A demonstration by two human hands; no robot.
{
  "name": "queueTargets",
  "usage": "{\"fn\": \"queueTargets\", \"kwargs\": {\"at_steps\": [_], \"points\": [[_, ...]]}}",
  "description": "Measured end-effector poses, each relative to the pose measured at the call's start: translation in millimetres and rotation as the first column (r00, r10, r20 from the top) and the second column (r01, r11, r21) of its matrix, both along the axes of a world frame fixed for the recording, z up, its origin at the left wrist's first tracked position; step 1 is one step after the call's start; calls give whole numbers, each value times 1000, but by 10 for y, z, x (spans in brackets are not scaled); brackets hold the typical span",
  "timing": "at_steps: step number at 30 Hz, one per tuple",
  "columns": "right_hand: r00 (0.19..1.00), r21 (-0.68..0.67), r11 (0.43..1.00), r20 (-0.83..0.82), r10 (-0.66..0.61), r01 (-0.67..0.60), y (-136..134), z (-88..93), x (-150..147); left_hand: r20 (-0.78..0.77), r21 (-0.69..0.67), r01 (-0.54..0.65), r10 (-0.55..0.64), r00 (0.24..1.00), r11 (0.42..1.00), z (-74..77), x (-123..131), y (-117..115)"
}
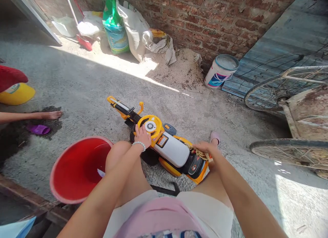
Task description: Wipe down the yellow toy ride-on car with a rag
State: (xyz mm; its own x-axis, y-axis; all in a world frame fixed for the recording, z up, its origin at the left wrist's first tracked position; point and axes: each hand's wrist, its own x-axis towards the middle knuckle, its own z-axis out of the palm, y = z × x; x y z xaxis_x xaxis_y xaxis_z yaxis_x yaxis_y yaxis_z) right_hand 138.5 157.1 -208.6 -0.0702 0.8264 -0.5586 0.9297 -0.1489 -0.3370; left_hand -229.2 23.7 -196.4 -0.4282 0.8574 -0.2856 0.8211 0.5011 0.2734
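Observation:
A yellow, black and white ride-on toy digger (173, 150) stands on the concrete between my knees. My left hand (143, 136), with a beaded bracelet at the wrist, holds the near rim of its yellow steering wheel (158, 122). Over the toy's rear right side, my right hand (203, 146) grips a crumpled tan patterned cloth (202, 154), which touches the bodywork. Part of that cloth is hidden under the fingers. The toy's digger arm (121, 107) points away to the far left.
A red bucket (74, 166) stands by my left knee. At left are another person's bare leg (30, 116) and a purple slipper (39, 129). Sacks (133, 29), a grain heap (180, 68) and a paint bucket (220, 71) line the brick wall. A wheeled cart (304, 111) stands right.

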Motion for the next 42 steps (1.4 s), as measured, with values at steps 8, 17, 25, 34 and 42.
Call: {"fn": "queueTargets", "kwargs": {"at_steps": [8,17,25,34,42], "points": [[956,-9,992,266,127,-130,-872,209,28,-3,-20,-2,2,1000,1000,50,16,21],[872,262,877,399,282,-403,-2113,57,-170,2,-21,-39,39,999,999,92,71,37],[587,179,570,413,696,-802,-2293,-244,-240,12,-18,-35,35,999,999,95,59,45],[478,182,442,330,814,-878,-1987,-2,46,25,-1,-19,19,999,1000,79,36,44],[735,248,692,213,644,-678,-1826,85,291,39,-35,-49,50,998,998,167,86,18]]}}
